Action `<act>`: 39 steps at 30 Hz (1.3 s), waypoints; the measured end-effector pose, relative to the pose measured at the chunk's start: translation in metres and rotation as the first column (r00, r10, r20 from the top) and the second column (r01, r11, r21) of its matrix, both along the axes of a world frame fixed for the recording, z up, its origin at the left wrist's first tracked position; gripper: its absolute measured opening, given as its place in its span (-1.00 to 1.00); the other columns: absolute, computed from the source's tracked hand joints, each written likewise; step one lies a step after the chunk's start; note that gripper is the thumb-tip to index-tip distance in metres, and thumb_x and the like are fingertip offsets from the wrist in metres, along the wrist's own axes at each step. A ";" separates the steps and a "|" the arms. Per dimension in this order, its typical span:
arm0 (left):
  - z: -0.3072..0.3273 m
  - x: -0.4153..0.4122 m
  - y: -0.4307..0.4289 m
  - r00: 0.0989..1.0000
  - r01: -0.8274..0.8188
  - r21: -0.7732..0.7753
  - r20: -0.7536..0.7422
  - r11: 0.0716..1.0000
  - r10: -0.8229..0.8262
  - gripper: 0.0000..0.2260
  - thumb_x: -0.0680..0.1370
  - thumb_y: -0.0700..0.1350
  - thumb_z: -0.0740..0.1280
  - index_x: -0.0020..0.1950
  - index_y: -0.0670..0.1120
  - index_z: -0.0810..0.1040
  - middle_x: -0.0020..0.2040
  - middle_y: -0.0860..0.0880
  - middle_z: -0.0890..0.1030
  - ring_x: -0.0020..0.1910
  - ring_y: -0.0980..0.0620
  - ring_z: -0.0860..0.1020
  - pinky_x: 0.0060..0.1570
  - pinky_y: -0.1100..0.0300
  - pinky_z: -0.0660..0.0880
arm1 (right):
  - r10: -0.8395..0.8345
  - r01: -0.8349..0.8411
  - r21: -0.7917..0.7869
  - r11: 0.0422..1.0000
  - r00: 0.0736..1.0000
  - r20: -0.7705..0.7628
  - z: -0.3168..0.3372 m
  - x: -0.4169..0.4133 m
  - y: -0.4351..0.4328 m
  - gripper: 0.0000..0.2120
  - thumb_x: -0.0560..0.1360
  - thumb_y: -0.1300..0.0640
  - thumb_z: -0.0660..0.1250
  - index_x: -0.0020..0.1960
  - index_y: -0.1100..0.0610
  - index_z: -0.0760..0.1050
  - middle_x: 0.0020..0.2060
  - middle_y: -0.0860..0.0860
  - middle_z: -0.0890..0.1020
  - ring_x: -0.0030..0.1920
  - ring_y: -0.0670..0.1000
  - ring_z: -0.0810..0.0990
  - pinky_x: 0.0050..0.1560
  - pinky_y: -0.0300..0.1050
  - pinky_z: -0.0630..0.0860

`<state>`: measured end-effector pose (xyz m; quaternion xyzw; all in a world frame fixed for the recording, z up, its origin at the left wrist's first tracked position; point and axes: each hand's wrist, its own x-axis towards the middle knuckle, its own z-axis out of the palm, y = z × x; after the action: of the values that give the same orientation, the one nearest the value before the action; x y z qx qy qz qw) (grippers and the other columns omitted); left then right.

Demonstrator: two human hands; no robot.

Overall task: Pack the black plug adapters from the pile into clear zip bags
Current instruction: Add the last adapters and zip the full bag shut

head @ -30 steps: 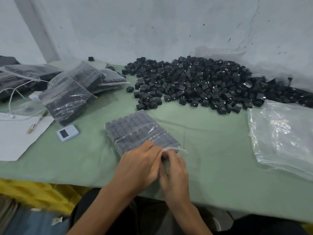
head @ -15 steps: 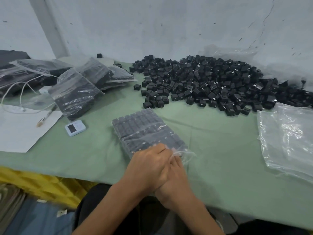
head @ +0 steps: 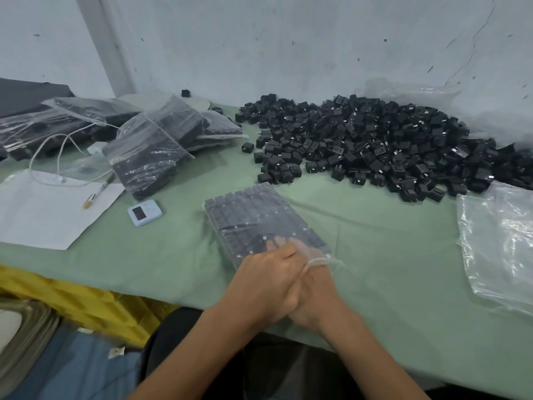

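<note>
While set knuckle to knuckle over the front edge of the green tabletop (head: pixel 375 255), meet at the near mouth of a filled zip bag (head: pixel 274 226). With the left grip (head: pixel 265 287), pinches the bag's open lip, fingers curled, tips showing through the clear film. With the right grip (head: pixel 317 295), tucks against and partly beneath the left, under the loose flap of the lip; fingers hidden there, so cannot tell whether pinching or only touching.

Lies flat and slanted on the cloth, packed with neat rows of black plug adapters (head: pixel 236 206), far end aimed toward the loose pile (head: pixel 375 145) heaped along the back wall, apart from it by a strip of bare green.

At right, crumpled empty clear bags (head: pixel 499 255), near the pile's edge. At left, several filled bags (head: pixel 147 160) leaning on one another, a small blue-and-white device (head: pixel 144 212) just in front, then a white sheet (head: pixel 43 215) with a pen (head: pixel 95 194) resting on its corner.
</note>
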<state>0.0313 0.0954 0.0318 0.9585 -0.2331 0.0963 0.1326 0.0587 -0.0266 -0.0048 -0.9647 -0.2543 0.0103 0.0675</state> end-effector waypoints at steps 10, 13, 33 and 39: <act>0.002 0.002 0.000 0.999 0.031 -0.032 0.045 0.999 -0.029 -0.79 0.59 -0.09 0.26 0.12 -0.10 0.63 0.07 -0.05 0.62 -0.04 -0.15 0.61 -0.16 -0.06 0.57 | 0.082 -0.075 -0.061 0.995 0.989 0.124 0.003 0.000 0.009 -0.35 0.57 0.02 0.08 0.58 0.29 0.08 0.58 0.20 0.11 0.58 0.13 0.11 0.57 0.01 0.09; 0.003 0.003 0.002 1.000 0.014 0.019 0.004 1.000 -0.014 -0.73 0.63 -0.06 0.19 0.24 -0.07 0.58 0.17 -0.02 0.56 0.09 -0.14 0.58 -0.02 -0.07 0.53 | 0.035 -0.039 -0.144 0.989 0.999 -0.030 0.003 0.006 0.005 -0.26 0.62 -0.10 0.04 0.55 -0.04 -0.42 0.57 0.10 -0.35 0.59 0.03 -0.26 0.53 -0.04 -0.32; -0.046 -0.052 0.047 0.937 -0.348 -0.508 -0.187 0.788 0.294 -0.89 0.59 0.08 0.34 -0.10 0.12 0.59 -0.22 0.18 0.61 -0.21 0.22 0.56 -0.12 0.18 0.51 | -0.068 -0.002 0.433 0.901 0.987 0.146 -0.026 -0.067 -0.053 -0.65 0.58 0.01 0.27 0.31 0.09 0.58 0.32 -0.01 0.56 0.37 0.06 0.51 0.33 -0.09 0.39; -0.049 -0.071 0.049 0.668 -0.690 -0.462 -0.702 0.557 0.245 -0.59 0.52 0.36 0.23 -0.22 0.08 0.64 -0.41 -0.02 0.65 -0.50 0.01 0.61 -0.43 0.16 0.55 | -0.167 -0.009 0.530 0.848 0.944 0.283 0.000 -0.068 -0.054 -0.62 0.55 0.02 0.29 0.36 -0.07 0.49 0.30 -0.07 0.49 0.32 -0.04 0.44 0.37 -0.21 0.30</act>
<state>-0.0396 0.1446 -0.0170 0.8410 0.1511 -0.0771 0.5138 -0.0091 -0.0809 -0.0045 -0.9080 -0.2146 -0.2180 0.2864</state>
